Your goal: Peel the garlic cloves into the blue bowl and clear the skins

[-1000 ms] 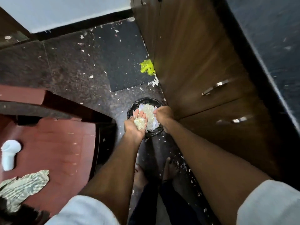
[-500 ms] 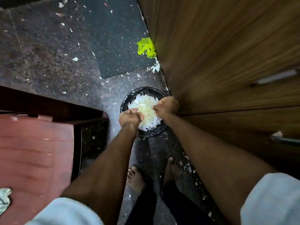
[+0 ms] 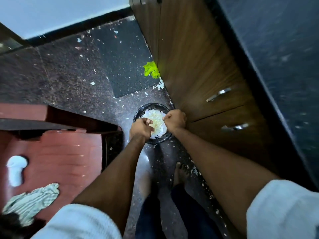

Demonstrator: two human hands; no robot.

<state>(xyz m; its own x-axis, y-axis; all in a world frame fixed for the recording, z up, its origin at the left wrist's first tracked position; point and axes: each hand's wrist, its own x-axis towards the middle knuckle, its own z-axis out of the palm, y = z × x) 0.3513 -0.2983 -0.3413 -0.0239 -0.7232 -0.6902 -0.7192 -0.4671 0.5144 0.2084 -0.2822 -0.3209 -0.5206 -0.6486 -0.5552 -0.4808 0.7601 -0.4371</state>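
Head view looks down at one small black bin (image 3: 140,112) on the floor, full of white garlic skins (image 3: 156,120). Both hands are over it. At 9 o'clock of the pile, the left hand (image 3: 140,127) is curled; if it holds skins, I cannot tell. At 3 o'clock, the right hand (image 3: 176,120) makes a fist at the rim. One yellow-green net (image 3: 151,69) lies at 12 o'clock by the wooden cabinet (image 3: 193,66), which has two metal handles (image 3: 218,94).
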